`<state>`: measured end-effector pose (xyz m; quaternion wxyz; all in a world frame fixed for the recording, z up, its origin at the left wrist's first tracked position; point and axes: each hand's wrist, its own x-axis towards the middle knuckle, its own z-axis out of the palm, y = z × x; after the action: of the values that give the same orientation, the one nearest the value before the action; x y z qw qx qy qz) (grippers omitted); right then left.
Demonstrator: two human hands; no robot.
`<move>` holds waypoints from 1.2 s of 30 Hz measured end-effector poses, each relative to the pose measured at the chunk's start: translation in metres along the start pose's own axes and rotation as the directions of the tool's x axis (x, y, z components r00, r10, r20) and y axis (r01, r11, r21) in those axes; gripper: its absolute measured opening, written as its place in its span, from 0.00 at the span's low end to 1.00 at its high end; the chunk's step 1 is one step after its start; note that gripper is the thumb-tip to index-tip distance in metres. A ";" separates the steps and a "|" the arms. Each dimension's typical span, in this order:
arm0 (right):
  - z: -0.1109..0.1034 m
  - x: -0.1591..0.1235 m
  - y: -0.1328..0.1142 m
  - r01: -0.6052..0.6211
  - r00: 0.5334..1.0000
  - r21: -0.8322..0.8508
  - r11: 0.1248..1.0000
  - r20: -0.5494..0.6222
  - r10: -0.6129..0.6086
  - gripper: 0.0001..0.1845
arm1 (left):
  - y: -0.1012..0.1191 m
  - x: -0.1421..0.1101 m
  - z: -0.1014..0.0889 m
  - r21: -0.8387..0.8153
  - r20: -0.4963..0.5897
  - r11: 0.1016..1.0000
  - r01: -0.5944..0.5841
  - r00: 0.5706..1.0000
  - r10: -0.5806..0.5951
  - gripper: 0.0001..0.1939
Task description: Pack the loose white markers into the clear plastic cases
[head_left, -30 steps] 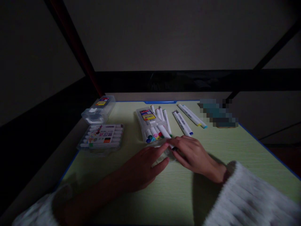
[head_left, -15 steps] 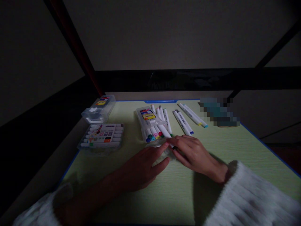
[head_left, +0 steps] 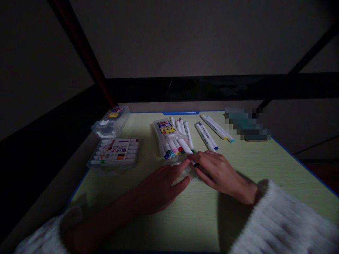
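Probably a home, judging by the small blue-edged desk (head_left: 265, 165) with colour markers (head_left: 207, 136).

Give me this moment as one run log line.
Right hand: holding white marker, dark end; Left hand: index fingertip beside that marker; Center: clear case, markers inside; Left side: packaged marker set; Right side: loose markers

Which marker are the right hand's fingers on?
The black-ended marker, slanting from the middle case to the right hand; the other markers beside it show coloured ends, like blue, pink or red.
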<state>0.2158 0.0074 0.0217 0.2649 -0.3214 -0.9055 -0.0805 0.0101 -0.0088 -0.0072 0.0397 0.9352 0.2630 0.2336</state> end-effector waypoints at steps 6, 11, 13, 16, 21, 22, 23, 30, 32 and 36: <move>0.002 -0.001 0.000 -0.043 0.999 0.056 0.998 0.035 0.041 0.14 | -0.001 0.000 -0.001 0.033 0.008 0.999 -0.038 0.999 0.038 0.16; 0.005 -0.002 0.000 -0.090 0.993 0.108 0.990 0.084 0.082 0.15 | -0.002 -0.001 -0.002 0.034 0.025 0.998 -0.056 0.998 0.055 0.16; 0.005 -0.003 0.000 -0.099 0.991 0.114 0.989 0.099 0.088 0.16 | -0.002 -0.001 -0.003 0.039 0.031 0.998 -0.048 0.998 0.047 0.17; 0.005 -0.003 0.000 -0.105 0.989 0.119 0.987 0.116 0.091 0.16 | -0.001 0.001 -0.004 0.068 0.030 0.997 -0.030 0.999 0.028 0.18; 0.006 -0.003 0.001 -0.096 0.989 0.115 0.989 0.120 0.082 0.15 | 0.000 0.005 -0.006 0.096 0.053 0.992 -0.076 0.996 0.071 0.16; 0.006 -0.003 0.001 -0.097 0.989 0.113 0.989 0.124 0.083 0.16 | 0.000 0.005 -0.006 0.102 0.053 0.992 -0.071 0.996 0.066 0.16; 0.006 -0.004 0.001 -0.098 0.989 0.112 0.989 0.125 0.084 0.16 | 0.000 0.005 -0.006 0.106 0.049 0.992 -0.067 0.997 0.062 0.16; 0.005 -0.003 0.001 -0.092 0.990 0.095 0.991 0.114 0.081 0.15 | -0.001 0.002 -0.006 0.050 0.038 0.997 -0.065 0.997 0.063 0.17; 0.005 -0.003 0.001 -0.085 0.991 0.082 0.993 0.107 0.076 0.15 | -0.002 0.000 -0.005 0.065 0.033 0.995 -0.071 0.997 0.069 0.16; 0.004 -0.002 0.000 -0.055 0.996 0.070 0.996 0.074 0.049 0.15 | -0.001 -0.002 -0.003 0.088 0.046 0.994 -0.064 0.997 0.060 0.17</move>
<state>0.2159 0.0077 0.0176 0.2453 -0.3378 -0.9082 -0.0292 0.0070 -0.0087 -0.0056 -0.0039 0.9487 0.2431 0.2022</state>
